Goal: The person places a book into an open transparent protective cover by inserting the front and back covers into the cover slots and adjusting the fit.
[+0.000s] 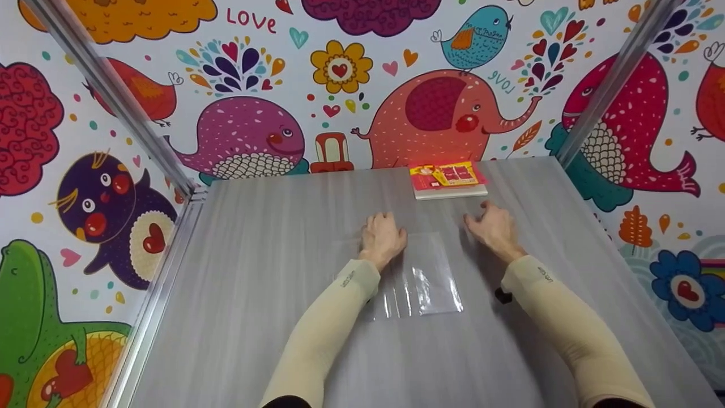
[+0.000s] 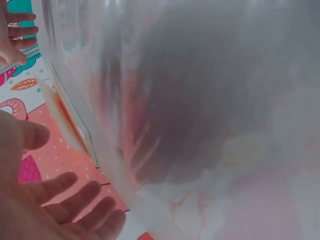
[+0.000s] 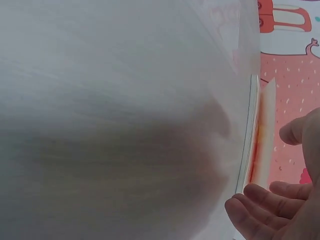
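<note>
A clear plastic bag (image 1: pixel 436 283) lies flat on the grey table, its surface glinting. Over its upper left part is my left hand (image 1: pixel 382 237), fingers loosely bent; the left wrist view shows this hand (image 2: pixel 60 200) with nothing between thumb and fingers. To the right of the bag, my right hand (image 1: pixel 494 226) is held over the table with thumb and fingers apart. Nothing is in its grasp in the right wrist view, where the hand (image 3: pixel 285 200) appears at the lower right. Beyond both hands sits a small stack of red and yellow printed packets on a white pad (image 1: pixel 450 180).
The grey table (image 1: pixel 255 283) meets a wall with cartoon animals (image 1: pixel 436 119) at its back edge. Metal posts (image 1: pixel 119 96) rise at the back corners, and a metal rail (image 1: pixel 164 300) runs along the left side.
</note>
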Tool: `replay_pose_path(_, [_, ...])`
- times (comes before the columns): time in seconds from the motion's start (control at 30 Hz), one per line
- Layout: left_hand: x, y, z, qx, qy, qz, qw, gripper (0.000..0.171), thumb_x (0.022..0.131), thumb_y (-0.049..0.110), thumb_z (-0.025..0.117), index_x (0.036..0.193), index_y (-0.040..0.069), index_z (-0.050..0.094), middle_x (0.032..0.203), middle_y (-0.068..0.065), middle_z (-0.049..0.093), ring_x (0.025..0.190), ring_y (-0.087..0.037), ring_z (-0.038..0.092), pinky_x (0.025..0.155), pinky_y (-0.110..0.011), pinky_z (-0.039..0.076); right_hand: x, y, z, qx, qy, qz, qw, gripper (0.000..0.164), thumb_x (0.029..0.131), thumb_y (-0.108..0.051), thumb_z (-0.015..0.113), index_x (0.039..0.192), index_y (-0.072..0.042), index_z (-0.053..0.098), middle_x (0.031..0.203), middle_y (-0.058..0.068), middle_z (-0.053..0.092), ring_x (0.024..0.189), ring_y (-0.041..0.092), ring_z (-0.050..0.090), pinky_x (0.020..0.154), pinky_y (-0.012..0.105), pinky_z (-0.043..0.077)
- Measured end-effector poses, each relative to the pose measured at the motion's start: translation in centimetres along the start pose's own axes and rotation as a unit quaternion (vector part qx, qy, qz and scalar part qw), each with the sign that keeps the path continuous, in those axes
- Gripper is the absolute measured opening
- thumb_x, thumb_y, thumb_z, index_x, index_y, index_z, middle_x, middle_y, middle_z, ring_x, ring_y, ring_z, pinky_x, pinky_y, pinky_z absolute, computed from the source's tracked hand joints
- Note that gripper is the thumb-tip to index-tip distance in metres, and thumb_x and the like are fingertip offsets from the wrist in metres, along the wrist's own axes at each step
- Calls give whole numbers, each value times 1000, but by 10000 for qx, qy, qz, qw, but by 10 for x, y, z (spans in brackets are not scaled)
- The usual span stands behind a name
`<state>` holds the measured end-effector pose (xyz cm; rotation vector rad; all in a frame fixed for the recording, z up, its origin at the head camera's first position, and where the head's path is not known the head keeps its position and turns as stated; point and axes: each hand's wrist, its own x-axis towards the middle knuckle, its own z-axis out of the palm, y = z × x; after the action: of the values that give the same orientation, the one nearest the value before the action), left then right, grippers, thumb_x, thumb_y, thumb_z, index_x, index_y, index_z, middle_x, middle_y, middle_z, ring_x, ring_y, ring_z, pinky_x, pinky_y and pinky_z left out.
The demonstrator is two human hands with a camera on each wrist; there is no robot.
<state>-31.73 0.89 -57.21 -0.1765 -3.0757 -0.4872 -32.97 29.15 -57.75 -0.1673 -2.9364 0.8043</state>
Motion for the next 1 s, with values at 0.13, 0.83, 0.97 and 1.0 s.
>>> replay_pose_path(0.13, [10, 6, 1, -80, -98, 18, 9999, 48, 110, 39, 67, 142, 3, 69, 139, -16, 75, 130, -35, 70, 108, -51, 62, 5, 2, -4, 47, -41, 194, 9998, 72, 104, -44, 69, 148, 12, 59, 126, 36, 76, 112, 50, 76, 95, 60, 63])
replay_pose_path(0.83, [55, 30, 8, -1618, -521, -698, 9830, 63, 111, 39, 70, 164, 8, 53, 160, -17, 61, 149, -36, 60, 127, -50, 50, 46, 17, -19, 665, -483, 2056, 9752, 98, 102, -78, 55, 156, 4, 53, 153, 29, 64, 132, 42, 64, 120, 59, 56])
replay_pose_path(0.97, [64, 34, 10, -1725, -567, -820, 9799, 66, 111, 40, 70, 166, 10, 50, 162, -17, 59, 151, -36, 59, 128, -50, 50, 52, 23, -22, 713, -638, 2421, 9655, 102, 102, -79, 53, 160, 5, 50, 156, 29, 62, 130, 39, 63, 122, 57, 56])
replay_pose_path(1.0, [66, 35, 11, -1724, -596, -823, 9798, 66, 111, 41, 70, 166, 10, 50, 163, -17, 58, 152, -36, 59, 129, -50, 49, 54, 25, -22, 724, -659, 2486, 9636, 102, 102, -79, 53, 160, 5, 50, 156, 29, 62, 129, 39, 62, 122, 56, 56])
